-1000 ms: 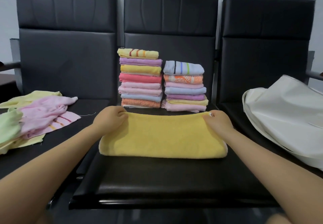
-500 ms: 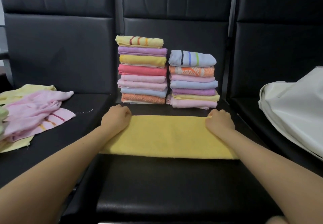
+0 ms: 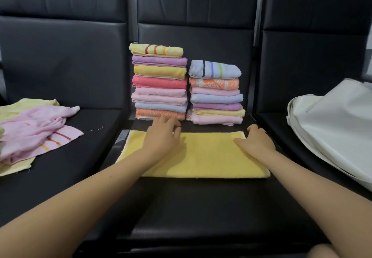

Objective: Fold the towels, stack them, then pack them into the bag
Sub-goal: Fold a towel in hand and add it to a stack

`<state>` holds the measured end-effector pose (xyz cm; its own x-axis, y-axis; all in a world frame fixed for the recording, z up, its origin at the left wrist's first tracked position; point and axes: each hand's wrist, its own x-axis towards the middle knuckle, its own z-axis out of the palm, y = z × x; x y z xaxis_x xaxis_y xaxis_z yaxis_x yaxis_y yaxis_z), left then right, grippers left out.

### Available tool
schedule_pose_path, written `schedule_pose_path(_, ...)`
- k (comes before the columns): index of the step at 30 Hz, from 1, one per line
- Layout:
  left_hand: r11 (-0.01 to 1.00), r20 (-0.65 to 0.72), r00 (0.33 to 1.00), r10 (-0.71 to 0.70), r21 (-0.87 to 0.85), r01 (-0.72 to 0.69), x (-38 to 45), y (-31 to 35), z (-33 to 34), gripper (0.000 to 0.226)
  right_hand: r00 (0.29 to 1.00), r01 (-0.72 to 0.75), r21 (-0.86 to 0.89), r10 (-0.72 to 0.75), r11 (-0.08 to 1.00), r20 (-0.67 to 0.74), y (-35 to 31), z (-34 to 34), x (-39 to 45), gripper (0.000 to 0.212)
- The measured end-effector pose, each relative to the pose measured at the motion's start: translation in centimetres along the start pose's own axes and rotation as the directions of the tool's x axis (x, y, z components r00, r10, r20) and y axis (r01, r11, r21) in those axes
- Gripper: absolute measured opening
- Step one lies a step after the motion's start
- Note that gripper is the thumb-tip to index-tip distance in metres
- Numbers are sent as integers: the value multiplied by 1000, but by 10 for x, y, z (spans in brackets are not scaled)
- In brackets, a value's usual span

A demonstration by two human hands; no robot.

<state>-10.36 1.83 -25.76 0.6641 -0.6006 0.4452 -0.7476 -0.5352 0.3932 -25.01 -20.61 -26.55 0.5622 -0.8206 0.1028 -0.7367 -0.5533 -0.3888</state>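
A yellow towel [image 3: 205, 157], folded into a long strip, lies flat on the middle black seat [image 3: 201, 207]. My left hand [image 3: 163, 137] rests on its left part with fingers relaxed, fingertips near the far edge. My right hand [image 3: 255, 141] lies flat on the towel's far right corner. Behind the towel stand two stacks of folded towels: a taller left stack [image 3: 159, 82] and a shorter right stack [image 3: 216, 92]. A white bag [image 3: 332, 128] lies on the right seat.
A heap of unfolded pink and pale yellow towels [image 3: 34, 128] covers the left seat. Black seat backs [image 3: 197, 8] rise behind the stacks. A gap runs between the left and middle seats.
Both hands have let go of the towel's far edge and now lie flat on it. The left hand has slid to the right. The towel lies flatter, and the view has moved closer.
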Motion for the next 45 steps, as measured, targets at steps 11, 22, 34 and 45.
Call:
schedule_pose_path(11, 984, 460, 887, 41, 134, -115, -34, 49, 32, 52, 977, -75, -80, 89, 994, 193, 6, -23, -40, 54)
schedule_pose_path(22, 820, 286, 940, -187, -481, 310, -20, 37, 19, 36, 963, -110, 781, -129, 615, 237, -38, -44, -57, 25)
schedule_pose_path(34, 433, 499, 774, -391, -642, 633, -13, 27, 7, 54, 922, 280, 476, -371, 834, 108, -92, 0, -77, 26)
schedule_pose_path(45, 990, 232, 969, -91, 126, 62, -28, 14, 4, 47, 871, 373, 81, -379, 924, 311, -84, 30, -65, 62)
